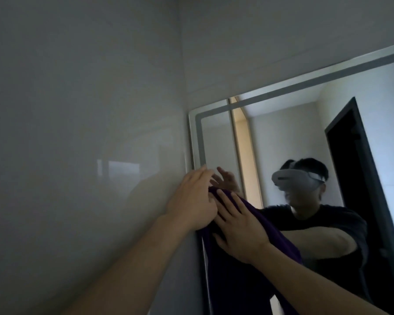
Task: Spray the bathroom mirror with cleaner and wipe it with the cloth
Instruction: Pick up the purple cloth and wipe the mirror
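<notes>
The bathroom mirror (pixel 289 137) hangs on the wall at the right, with a pale frosted band inside its edge. A dark purple cloth (pixel 241 269) is pressed flat against the glass near the mirror's left edge and hangs down from there. My left hand (pixel 191 201) lies on the cloth's upper left part, fingers stretched toward the mirror's edge. My right hand (pixel 239 228) presses on the cloth just to the right and lower, fingers spread. No spray bottle is in view.
A glossy pale tiled wall (pixel 77 133) fills the left half and meets the mirror wall in a corner. The mirror reflects a person in a dark shirt with a white headset and a dark doorway (pixel 355 178) behind.
</notes>
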